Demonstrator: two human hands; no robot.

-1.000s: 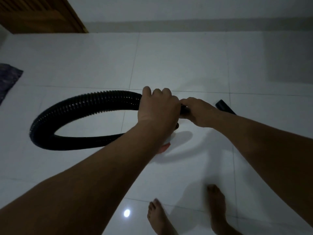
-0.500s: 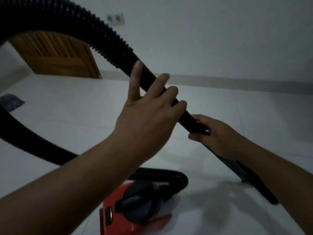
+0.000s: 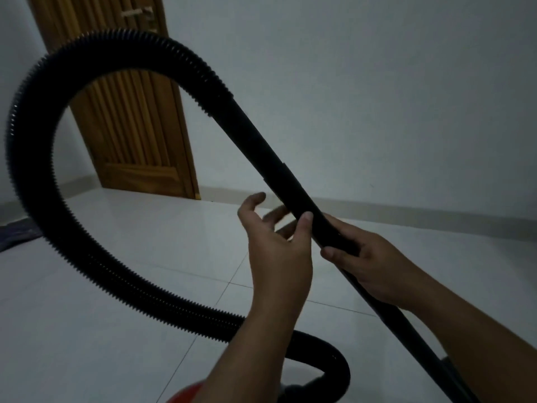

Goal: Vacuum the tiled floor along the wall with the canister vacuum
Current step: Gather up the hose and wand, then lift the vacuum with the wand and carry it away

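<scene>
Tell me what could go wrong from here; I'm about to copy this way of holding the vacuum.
The left hand is open, only its thumb touching the tube, so the right hand alone grips it; the tube could slip or twist. The hose arches high in a big loop beside the door and may swing or kink. It also coils on the floor near the red vacuum, where it could snag or trip you.

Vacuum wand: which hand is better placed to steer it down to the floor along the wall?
Right. The right hand is wrapped around the wand, lower on the tube. The left hand is open, only its thumb touching the wand, so it would need to close first.
</scene>
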